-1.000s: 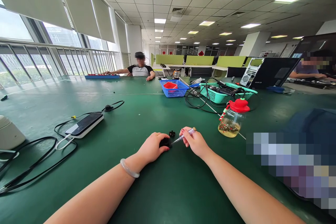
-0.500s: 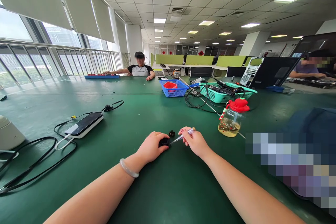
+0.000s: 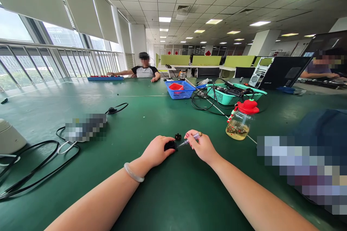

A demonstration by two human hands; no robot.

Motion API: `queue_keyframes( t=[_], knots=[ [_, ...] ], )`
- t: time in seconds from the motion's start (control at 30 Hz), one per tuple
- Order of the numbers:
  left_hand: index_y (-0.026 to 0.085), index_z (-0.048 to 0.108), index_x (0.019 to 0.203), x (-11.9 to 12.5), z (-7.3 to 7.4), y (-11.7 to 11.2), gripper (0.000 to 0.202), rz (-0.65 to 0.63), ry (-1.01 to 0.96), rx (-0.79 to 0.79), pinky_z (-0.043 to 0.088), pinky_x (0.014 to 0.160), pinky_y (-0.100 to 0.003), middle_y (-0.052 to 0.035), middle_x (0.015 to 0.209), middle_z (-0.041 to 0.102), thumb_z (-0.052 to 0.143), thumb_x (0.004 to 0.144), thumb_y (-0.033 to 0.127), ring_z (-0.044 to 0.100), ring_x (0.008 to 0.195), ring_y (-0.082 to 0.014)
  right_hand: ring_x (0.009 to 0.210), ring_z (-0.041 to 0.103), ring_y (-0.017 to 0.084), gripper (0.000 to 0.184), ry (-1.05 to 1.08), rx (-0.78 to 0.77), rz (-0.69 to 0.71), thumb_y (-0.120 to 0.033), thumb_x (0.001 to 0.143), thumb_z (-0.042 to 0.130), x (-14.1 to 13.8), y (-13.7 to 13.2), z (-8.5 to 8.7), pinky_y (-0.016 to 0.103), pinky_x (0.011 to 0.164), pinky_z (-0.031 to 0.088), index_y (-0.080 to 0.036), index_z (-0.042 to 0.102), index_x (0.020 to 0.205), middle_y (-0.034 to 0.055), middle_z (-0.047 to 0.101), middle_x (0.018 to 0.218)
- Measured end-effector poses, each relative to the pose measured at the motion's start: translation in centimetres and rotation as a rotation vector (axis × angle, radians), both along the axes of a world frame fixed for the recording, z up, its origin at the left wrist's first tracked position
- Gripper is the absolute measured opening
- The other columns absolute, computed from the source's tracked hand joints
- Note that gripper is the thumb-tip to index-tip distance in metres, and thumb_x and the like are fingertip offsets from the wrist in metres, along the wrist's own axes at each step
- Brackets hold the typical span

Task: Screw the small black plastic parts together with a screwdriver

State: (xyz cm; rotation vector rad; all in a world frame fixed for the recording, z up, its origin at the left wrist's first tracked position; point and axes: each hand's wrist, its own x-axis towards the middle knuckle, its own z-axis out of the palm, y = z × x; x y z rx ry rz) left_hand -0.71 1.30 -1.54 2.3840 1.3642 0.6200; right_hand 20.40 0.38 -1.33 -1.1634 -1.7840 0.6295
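Observation:
Thumb and fingers of my left hand grip a small black part against the green tabletop; its exact kind is too small to make out. My right hand is closed around the clear handle of a screwdriver. The screwdriver's shaft points left and down, with its tip at the right end of the black part; whether it touches is unclear. Just beyond, between the two hands, a second small black piece stands on the table.
Right of my hands stands a glass bottle with a red lid. Farther back are a blue basket and a green basket with cables. Black cables lie at left. A person sits across the table.
The black part in my left hand has tilted slightly, and the screwdriver tip stays at its right end. My hands are almost where they were; the view has shifted a little.

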Motion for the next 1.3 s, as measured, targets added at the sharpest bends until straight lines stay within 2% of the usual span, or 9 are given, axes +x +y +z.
queue_keyframes(
  t=[0.23,0.33,0.43,0.5,0.6,0.73,0.83,0.93,1.3],
  knots=[
    [0.028,0.065,0.115,-0.02,0.16,-0.2,0.034,0.014,-0.006,-0.012,0.05,0.092,-0.037,-0.0046,0.107,0.07,0.061,0.082,0.034,0.062,0.102,-0.0239,0.045,0.043,0.013,0.049,0.271,-0.053,-0.05,-0.064,0.089,0.04,0.27,0.02,0.17,0.025,0.046,0.036,-0.021,0.057,0.073,-0.0035,0.043,0.049],
    [0.027,0.064,0.116,0.03,0.32,-0.33,0.032,0.005,-0.041,0.002,0.049,0.095,-0.037,-0.0042,0.109,0.069,0.058,0.084,0.034,0.06,0.104,-0.0234,0.045,0.042,0.012,0.051,0.32,-0.044,-0.083,-0.067,0.087,0.041,0.45,0.18,0.1,0.025,0.045,0.035,-0.021,0.057,0.072,-0.0035,0.043,0.049],
    [0.026,0.059,0.121,0.12,0.38,-0.33,0.033,0.025,-0.112,0.08,0.045,0.101,-0.037,-0.0047,0.119,0.065,0.049,0.09,0.031,0.056,0.113,-0.022,0.046,0.043,0.012,0.052,0.334,-0.02,-0.114,-0.067,0.088,0.041,0.55,0.29,0.02,0.025,0.046,0.036,-0.021,0.056,0.071,-0.0033,0.043,0.049],
    [0.026,0.055,0.126,0.12,0.36,-0.26,0.036,0.093,-0.141,0.151,0.043,0.104,-0.038,-0.006,0.124,0.061,0.042,0.093,0.029,0.053,0.117,-0.0219,0.046,0.043,0.012,0.051,0.344,-0.015,-0.133,-0.067,0.088,0.04,0.58,0.33,-0.02,0.025,0.046,0.036,-0.021,0.056,0.072,-0.0034,0.042,0.049],
    [0.028,0.057,0.127,0.01,0.33,-0.15,0.038,0.238,-0.055,0.182,0.044,0.1,-0.042,-0.0082,0.121,0.059,0.037,0.094,0.026,0.055,0.11,-0.024,0.047,0.043,0.013,0.05,0.327,-0.006,-0.149,-0.066,0.089,0.04,0.61,0.37,-0.04,0.026,0.047,0.037,-0.021,0.056,0.074,-0.0027,0.043,0.052],
    [0.028,0.067,0.114,-0.1,0.44,-0.19,0.037,0.344,0.111,0.101,0.046,0.092,-0.043,-0.0091,0.113,0.059,0.037,0.094,0.03,0.06,0.098,-0.0243,0.054,0.05,0.014,0.044,0.179,0.042,-0.184,-0.061,0.09,0.041,0.55,0.38,0.04,0.027,0.053,0.04,-0.021,0.059,0.079,0.0002,0.053,0.061],
    [0.027,0.07,0.107,-0.01,0.52,-0.35,0.033,0.363,0.157,0.075,0.046,0.088,-0.041,-0.0083,0.108,0.06,0.042,0.091,0.035,0.062,0.092,-0.0228,0.057,0.052,0.015,0.04,0.073,0.053,-0.2,-0.057,0.09,0.043,0.45,0.34,0.11,0.027,0.055,0.04,-0.022,0.06,0.082,0.0016,0.059,0.068],
    [0.026,0.072,0.101,0.08,0.48,-0.46,0.03,0.375,0.178,0.067,0.045,0.088,-0.04,-0.0073,0.105,0.06,0.046,0.087,0.034,0.062,0.09,-0.0218,0.056,0.052,0.015,0.04,0.062,0.043,-0.197,-0.056,0.09,0.041,0.4,0.29,0.17,0.027,0.054,0.039,-0.022,0.06,0.081,0.0017,0.06,0.068],
    [0.025,0.071,0.097,0.13,0.6,-0.52,0.029,0.365,0.191,0.074,0.045,0.086,-0.04,-0.0071,0.103,0.063,0.046,0.085,0.032,0.063,0.089,-0.0223,0.057,0.053,0.015,0.038,0.046,0.019,-0.179,-0.053,0.092,0.04,0.47,0.22,0.2,0.026,0.054,0.04,-0.022,0.06,0.082,0.0013,0.059,0.069]
  ],
)
